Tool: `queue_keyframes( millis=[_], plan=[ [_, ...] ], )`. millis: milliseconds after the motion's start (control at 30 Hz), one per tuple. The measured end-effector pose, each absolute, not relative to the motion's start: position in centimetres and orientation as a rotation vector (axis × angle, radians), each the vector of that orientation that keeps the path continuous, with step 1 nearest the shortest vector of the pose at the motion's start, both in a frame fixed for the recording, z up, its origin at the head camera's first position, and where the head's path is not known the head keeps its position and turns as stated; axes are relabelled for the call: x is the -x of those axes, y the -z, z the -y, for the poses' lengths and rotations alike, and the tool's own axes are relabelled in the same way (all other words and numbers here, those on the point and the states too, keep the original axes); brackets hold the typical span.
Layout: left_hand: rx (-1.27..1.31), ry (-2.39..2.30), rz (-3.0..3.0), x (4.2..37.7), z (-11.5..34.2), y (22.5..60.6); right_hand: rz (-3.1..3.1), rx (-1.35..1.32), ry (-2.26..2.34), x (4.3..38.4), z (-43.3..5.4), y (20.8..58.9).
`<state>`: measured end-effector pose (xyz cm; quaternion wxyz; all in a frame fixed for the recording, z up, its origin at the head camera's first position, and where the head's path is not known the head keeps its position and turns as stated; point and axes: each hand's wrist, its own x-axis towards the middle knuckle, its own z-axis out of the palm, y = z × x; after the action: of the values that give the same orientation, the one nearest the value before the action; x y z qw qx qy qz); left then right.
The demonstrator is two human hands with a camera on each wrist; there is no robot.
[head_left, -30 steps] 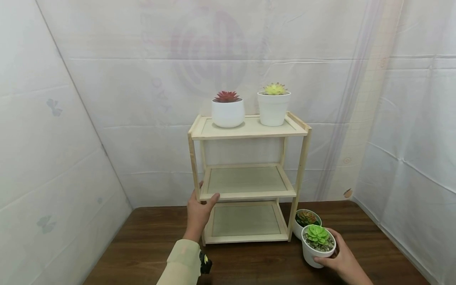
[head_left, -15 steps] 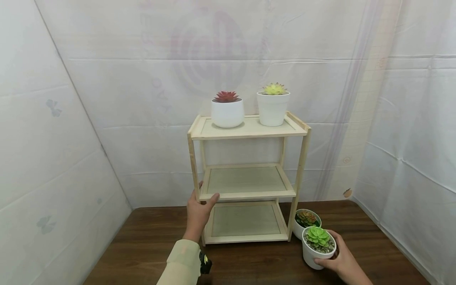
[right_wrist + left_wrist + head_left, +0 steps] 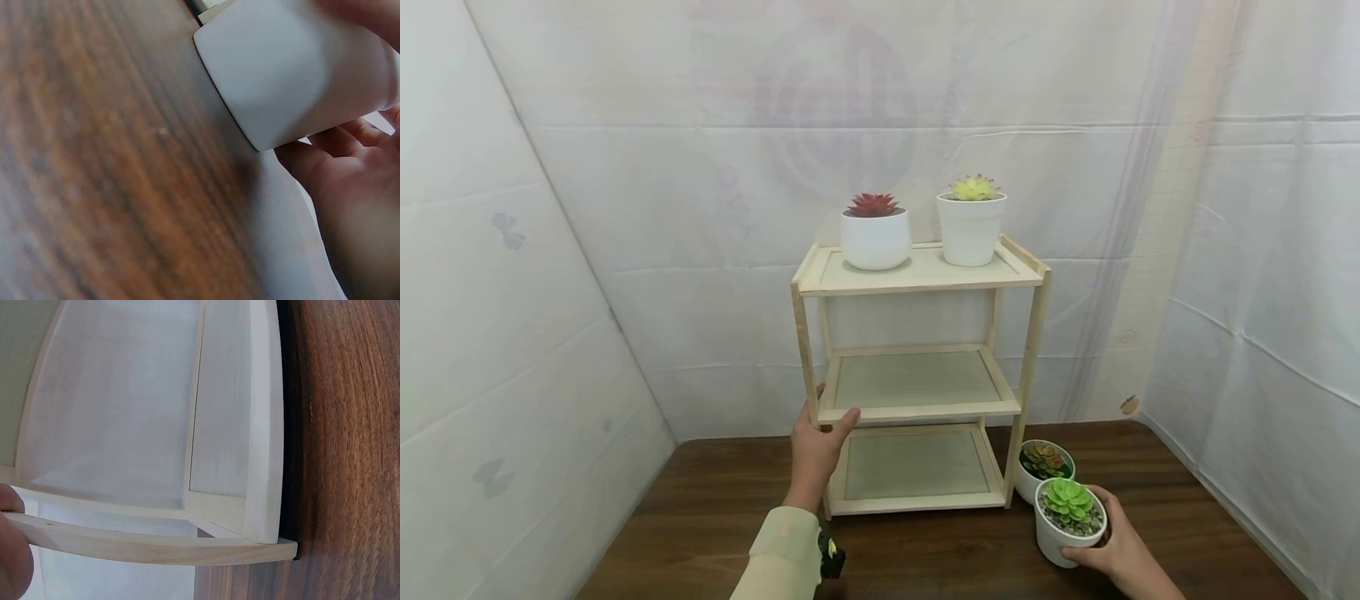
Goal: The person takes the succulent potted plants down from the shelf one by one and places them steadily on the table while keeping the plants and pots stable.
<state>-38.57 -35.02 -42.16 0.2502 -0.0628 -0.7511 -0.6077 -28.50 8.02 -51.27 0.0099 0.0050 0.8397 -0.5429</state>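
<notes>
My left hand [image 3: 816, 458] grips the left front post of a three-tier pale wooden shelf rack [image 3: 917, 412], thumb over the middle tier's front corner. In the left wrist view, part of that hand [image 3: 12, 556] shows around the wooden post [image 3: 150, 547]. At the rack's right, my right hand [image 3: 1120, 546] holds a white pot with a bright green succulent [image 3: 1056, 539], thumb in front; its other fingers are partly hidden. The right wrist view has the white pot [image 3: 269, 69] with its base at the tabletop; I cannot tell if they touch.
On the top tier stand a round white pot with a red succulent [image 3: 876, 242] and a taller white pot with a yellow one [image 3: 972, 232]. A reddish-green succulent in a white pot [image 3: 1028, 485] sits behind the held pot. White sheeting [image 3: 700, 208] encloses the brown wooden table [image 3: 700, 517].
The head view has shifted slightly, so the rack appears a little further left. The green succulent's pot sits marginally lower than a second ago; both hands keep their hold.
</notes>
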Motion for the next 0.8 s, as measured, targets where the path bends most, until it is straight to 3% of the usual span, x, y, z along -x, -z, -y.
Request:
queue_keyframes(
  millis=[800],
  plan=[
    [0.168, 1.664, 2.038, 38.6, 34.97, 42.18, -2.484, 0.109, 1.857, 28.39, -8.59, 51.3]
  ],
)
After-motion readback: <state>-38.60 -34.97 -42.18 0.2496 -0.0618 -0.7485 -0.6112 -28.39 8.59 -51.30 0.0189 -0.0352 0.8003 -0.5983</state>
